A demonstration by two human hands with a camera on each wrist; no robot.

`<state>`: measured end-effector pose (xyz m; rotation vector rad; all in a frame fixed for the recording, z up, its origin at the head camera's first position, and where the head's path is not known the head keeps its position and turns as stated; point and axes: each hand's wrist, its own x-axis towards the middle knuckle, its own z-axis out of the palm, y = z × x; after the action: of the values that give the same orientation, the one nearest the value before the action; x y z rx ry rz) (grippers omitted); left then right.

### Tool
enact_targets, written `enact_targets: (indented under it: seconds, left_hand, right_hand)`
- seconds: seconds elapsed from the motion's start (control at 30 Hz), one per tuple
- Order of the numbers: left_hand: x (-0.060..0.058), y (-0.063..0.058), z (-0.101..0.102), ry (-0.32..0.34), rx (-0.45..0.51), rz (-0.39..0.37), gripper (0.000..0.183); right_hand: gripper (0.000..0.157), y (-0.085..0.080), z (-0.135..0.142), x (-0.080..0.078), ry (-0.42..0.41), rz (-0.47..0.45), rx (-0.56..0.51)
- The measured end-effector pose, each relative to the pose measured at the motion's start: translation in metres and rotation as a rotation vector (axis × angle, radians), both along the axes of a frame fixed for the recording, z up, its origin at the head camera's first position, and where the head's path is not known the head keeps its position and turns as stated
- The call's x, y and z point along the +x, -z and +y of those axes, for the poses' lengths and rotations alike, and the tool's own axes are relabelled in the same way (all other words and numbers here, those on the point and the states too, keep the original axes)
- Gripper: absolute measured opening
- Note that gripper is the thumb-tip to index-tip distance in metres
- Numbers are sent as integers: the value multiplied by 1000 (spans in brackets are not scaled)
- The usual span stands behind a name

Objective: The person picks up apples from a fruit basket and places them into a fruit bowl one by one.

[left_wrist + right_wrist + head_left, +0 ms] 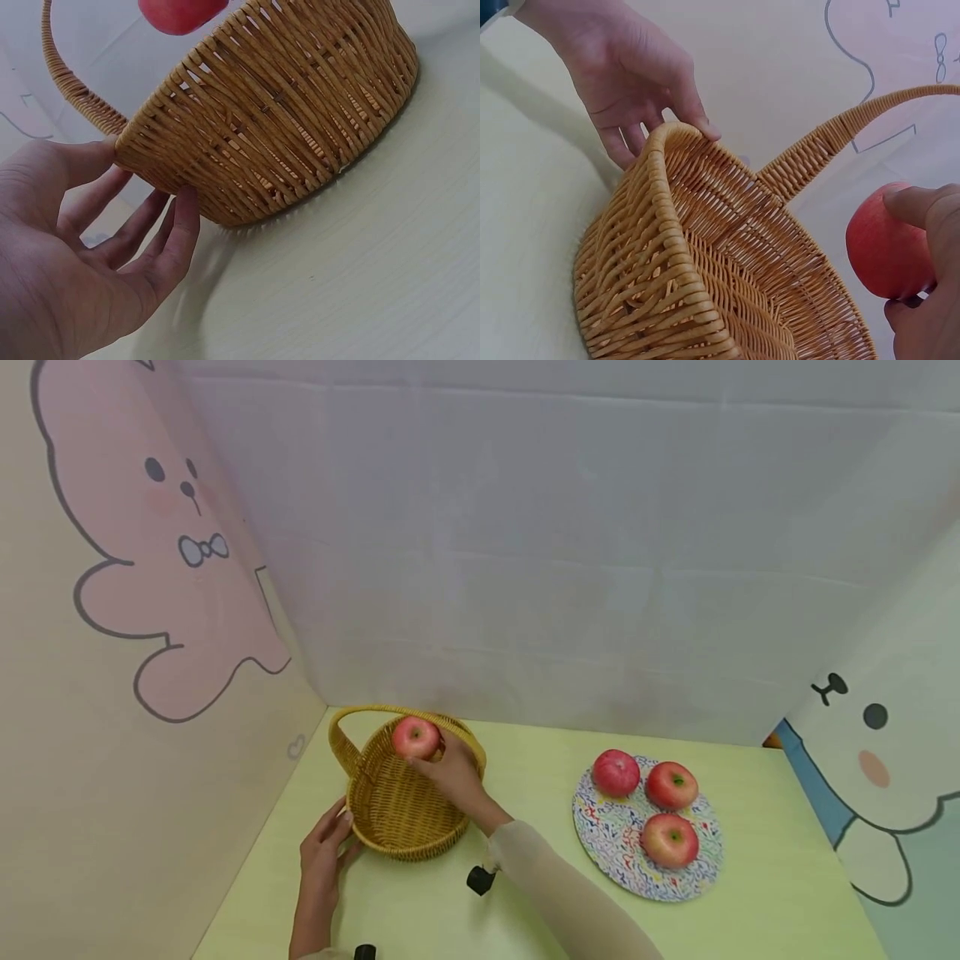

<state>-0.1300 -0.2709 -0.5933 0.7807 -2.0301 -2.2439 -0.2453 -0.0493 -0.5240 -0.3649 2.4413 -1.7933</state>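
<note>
A red apple [415,738] is in my right hand [454,774], above the far inside of a round wicker basket [405,797] and below its arched handle. In the right wrist view, fingers and thumb pinch the apple [889,244], clear of the rim. My left hand [322,847] holds the basket's near left side. In the left wrist view, the left thumb lies on the rim of the basket [277,112] and the fingers bend against its outer wall. What I see of the basket's inside is bare woven floor.
To the right, a round plate with colourful squiggles [615,856] carries one apple at its upper left [617,772], one at its upper right [672,786] and one nearer me [670,841]. A pale back wall [525,568] and printed side walls enclose the light yellow table [525,760].
</note>
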Motion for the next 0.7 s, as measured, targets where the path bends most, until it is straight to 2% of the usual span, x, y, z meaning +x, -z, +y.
enact_targets:
  seconds: [0.3, 0.57, 0.7]
  left_hand:
    - [-1, 1, 0, 1, -6, -12, 59]
    - [-3, 2, 0, -6, 8, -3, 60]
    - [-3, 3, -1, -19, 19, 4, 62]
  right_hand:
    - [80, -13, 10, 8, -73, 35, 60]
    - [83, -17, 18, 19, -132, 154, 60]
    - [84, -17, 23, 26, -150, 179, 53]
